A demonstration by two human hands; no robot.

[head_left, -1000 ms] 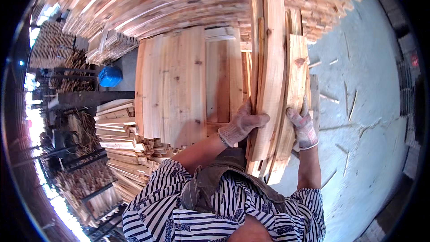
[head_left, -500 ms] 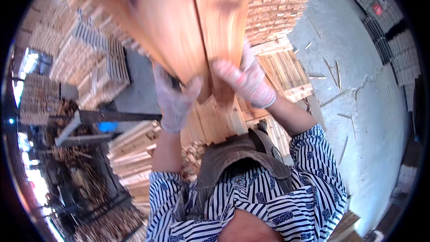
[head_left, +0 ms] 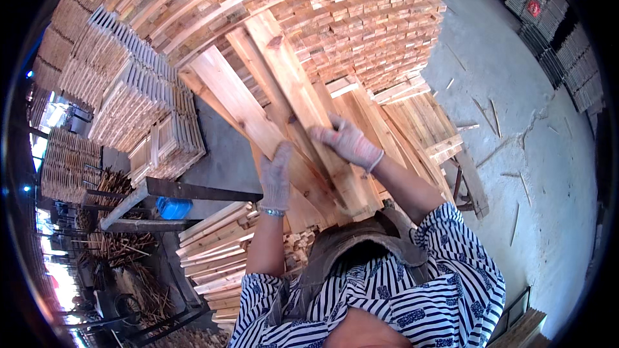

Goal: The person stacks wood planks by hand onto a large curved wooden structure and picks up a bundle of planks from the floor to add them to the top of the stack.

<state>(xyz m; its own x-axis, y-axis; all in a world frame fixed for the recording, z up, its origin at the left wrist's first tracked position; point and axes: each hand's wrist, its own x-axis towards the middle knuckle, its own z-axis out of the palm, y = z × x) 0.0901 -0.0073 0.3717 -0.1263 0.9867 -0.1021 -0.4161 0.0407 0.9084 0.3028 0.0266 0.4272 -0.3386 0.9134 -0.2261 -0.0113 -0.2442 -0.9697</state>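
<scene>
I hold a bundle of pale wooden boards (head_left: 271,84) that slants up and to the left in front of my chest. My left hand (head_left: 276,177), in a grey glove, grips the lower left board of the bundle from below. My right hand (head_left: 347,142), also gloved, lies over the upper boards near their lower ends. The boards' lower ends rest against my leather apron (head_left: 361,245). Below the bundle lies a flat stack of similar boards (head_left: 412,122).
Tall stacks of sawn boards (head_left: 348,13) fill the back, with more at the left (head_left: 129,103). A dark metal machine frame (head_left: 187,190) and a blue container (head_left: 173,207) stand at left. Loose planks (head_left: 213,238) lie below. Concrete floor (head_left: 535,129) with wood scraps is at right.
The boards have swung down from close before the camera to a slant up and left. Both hands stay on them, lower in the picture.
</scene>
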